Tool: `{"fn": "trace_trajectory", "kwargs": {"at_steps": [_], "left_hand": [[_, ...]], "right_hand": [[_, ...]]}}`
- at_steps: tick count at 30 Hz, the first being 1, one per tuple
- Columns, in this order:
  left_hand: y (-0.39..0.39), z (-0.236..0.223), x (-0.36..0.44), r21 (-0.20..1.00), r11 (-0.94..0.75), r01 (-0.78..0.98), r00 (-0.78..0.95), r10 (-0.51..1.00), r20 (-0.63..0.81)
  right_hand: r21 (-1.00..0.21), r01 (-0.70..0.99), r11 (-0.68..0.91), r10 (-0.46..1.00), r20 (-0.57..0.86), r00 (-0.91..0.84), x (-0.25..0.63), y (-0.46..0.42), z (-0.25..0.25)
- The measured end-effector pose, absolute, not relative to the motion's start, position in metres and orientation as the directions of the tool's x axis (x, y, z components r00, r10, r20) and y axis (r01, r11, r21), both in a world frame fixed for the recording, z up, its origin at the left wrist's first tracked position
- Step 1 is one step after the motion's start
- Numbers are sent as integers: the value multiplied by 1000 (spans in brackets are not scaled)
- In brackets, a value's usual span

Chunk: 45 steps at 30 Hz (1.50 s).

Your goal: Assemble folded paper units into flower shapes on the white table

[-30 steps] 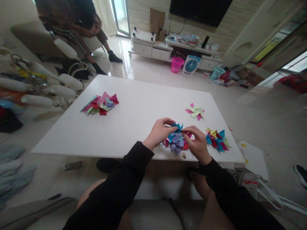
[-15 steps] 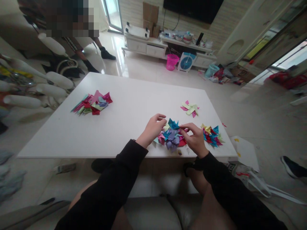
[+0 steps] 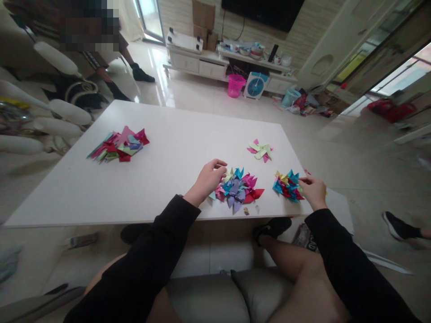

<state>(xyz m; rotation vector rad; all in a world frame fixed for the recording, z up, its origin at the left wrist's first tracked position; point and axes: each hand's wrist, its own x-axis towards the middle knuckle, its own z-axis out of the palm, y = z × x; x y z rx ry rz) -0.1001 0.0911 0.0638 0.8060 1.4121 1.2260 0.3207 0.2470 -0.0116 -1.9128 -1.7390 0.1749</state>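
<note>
Left hand loosely curled beside a folded-paper cluster; right hand at the edge of a smaller folded-paper pile.
The left hand's fingers bend with a small gap to the thumb, nothing visible between them, their tips close to the cluster's pale-green piece; the right hand's fingertips come close together at the pile's right side, and whether they pinch a piece cannot be told. Just right of the left hand, the cluster shows pointed petals in lavender, blue, magenta, pink and red, lavender nearest the wearer. The pile, just left of the right hand, mixes yellow, blue and red points. Beyond and between both hands lies a pale-green and pink paper pinwheel on the white table.
</note>
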Motion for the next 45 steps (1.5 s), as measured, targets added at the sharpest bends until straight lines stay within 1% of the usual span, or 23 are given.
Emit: {"fn": "trace_trajectory", "kwargs": {"at_steps": [4,9,13,16,19,23,26,28,30,32,34,36,38,41,45], "left_hand": [[95,61,-97,959,250,-131,-213,938,-273],[96,59,-96,966,238,-98,-218,942,-254],[95,60,-97,968,236,-84,-212,945,-249],[95,60,-98,970,230,-72,-204,949,-240],[94,58,-100,976,214,-39,-198,956,-217],[95,55,-105,983,182,-2,-205,962,-179],[95,53,-106,987,162,-4,-212,964,-159],[94,53,-106,985,173,-12,-219,960,-172],[93,54,-104,978,203,-42,-213,955,-208],[91,55,-103,970,219,-101,-185,954,-235],[91,57,-104,965,201,-171,-163,960,-229],[90,57,-107,962,171,-211,-168,964,-208],[89,57,-114,965,150,-216,-186,964,-192],[85,58,-127,979,112,-170,-227,962,-150],[75,72,-147,999,45,-19,-426,903,-49]], "right_hand": [[-394,915,-80,951,245,189,334,247,-21],[-338,930,-141,961,180,211,335,246,-27],[-352,932,-93,946,259,192,325,250,-27],[-395,919,-22,931,326,162,307,254,-22],[-457,885,85,928,359,96,277,252,-14],[-512,813,278,913,403,-58,222,237,2],[-538,718,442,876,430,-217,174,215,14],[-505,640,579,807,468,-361,142,195,20],[-410,538,736,675,505,-538,113,173,24],[-325,418,849,529,498,-687,88,154,25],[-304,341,890,451,464,-763,68,141,23],[-316,322,892,438,433,-788,54,135,19],[-320,338,885,451,408,-794,46,135,16],[-307,370,877,470,390,-792,39,138,11],[-237,371,898,436,364,-823,27,132,3]]}}
